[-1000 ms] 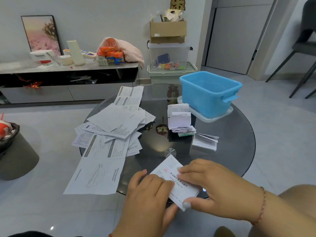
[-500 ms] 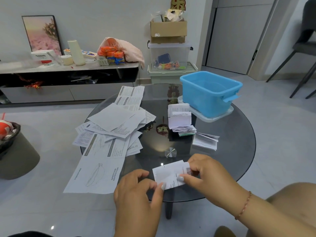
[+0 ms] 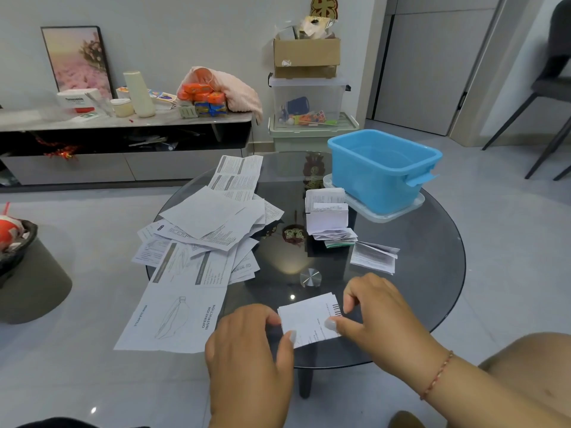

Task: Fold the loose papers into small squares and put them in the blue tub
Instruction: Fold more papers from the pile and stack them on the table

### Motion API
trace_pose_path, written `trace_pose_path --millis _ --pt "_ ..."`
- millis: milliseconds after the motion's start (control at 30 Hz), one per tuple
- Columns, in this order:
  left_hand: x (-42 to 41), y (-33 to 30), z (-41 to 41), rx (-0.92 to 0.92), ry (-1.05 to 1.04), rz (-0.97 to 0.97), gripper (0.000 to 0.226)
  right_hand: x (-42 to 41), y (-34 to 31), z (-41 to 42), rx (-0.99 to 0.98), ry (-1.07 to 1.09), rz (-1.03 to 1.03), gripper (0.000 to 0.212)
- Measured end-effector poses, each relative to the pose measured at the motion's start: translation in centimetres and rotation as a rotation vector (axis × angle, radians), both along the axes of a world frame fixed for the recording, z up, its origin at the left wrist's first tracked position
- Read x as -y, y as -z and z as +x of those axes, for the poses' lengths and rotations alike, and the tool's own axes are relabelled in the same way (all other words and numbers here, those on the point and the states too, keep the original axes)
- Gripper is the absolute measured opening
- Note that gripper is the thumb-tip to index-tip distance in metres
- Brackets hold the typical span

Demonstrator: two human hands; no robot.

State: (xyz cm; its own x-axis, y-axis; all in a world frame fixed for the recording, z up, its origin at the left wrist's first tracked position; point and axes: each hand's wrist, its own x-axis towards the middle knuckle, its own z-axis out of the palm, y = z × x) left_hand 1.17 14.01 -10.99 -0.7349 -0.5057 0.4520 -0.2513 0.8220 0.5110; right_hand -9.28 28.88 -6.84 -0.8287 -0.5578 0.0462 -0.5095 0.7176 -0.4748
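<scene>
Now, at the glass table: I hold one folded paper (image 3: 309, 319) above the near rim of the glass table (image 3: 432, 298), the landmark for all that follows.
Left hand: my left hand (image 3: 247, 344) pinches the paper's left edge between thumb and curled fingers, keeping the fold tight.
Right hand: my right hand (image 3: 375, 310) pinches the right edge by the barcode, thumb in front and fingers behind, probably to square the corners before the next crease.
Blue tub: the blue tub (image 3: 383, 168) stands on a clear lid at the table's far right edge; it looks empty from here, though its floor is partly hidden.
Folded stack: finished squares (image 3: 327, 216) wait near the table's centre, just beside the tub, apparently staged for dropping in.
Loose papers: the unfolded sheets (image 3: 204, 242) cover the table's left side, the largest overhanging its edge.
Change: a second ago the sheet lay pressed flat on the glass under both hands; it is now lifted clear and folded smaller.
</scene>
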Motion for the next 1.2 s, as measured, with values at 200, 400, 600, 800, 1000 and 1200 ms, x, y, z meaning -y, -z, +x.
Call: trace_pose_path --millis 200,400,600,800,1000,1200 --pt "1.3 0.9 -0.4 -0.165 0.261 -0.065 0.023 -0.3 0.9 0.0 -0.231 -0.246 -0.099 0.026" --pt "1.8 0.9 0.4 -0.169 0.493 -0.316 0.030 -1.0 1.3 0.3 -0.379 -0.618 -0.039 0.052" --pt "2.0 0.3 0.8 -0.136 0.533 -0.358 0.024 -1.0 1.2 0.0 -0.440 -0.662 -0.018 0.046" --pt "1.3 -0.3 1.3 -0.066 0.489 -0.398 0.025 -1.3 0.6 -0.5 -0.603 -0.680 0.008 0.025" --pt "1.0 -0.7 1.6 -0.060 0.399 -0.430 0.020 -2.6 0.5 -1.2 -0.634 -0.604 0.028 0.011" --pt "1.7 0.1 1.4 -0.103 0.448 -0.453 0.017 -2.9 0.2 -1.7 -0.391 -0.471 -0.160 0.022"
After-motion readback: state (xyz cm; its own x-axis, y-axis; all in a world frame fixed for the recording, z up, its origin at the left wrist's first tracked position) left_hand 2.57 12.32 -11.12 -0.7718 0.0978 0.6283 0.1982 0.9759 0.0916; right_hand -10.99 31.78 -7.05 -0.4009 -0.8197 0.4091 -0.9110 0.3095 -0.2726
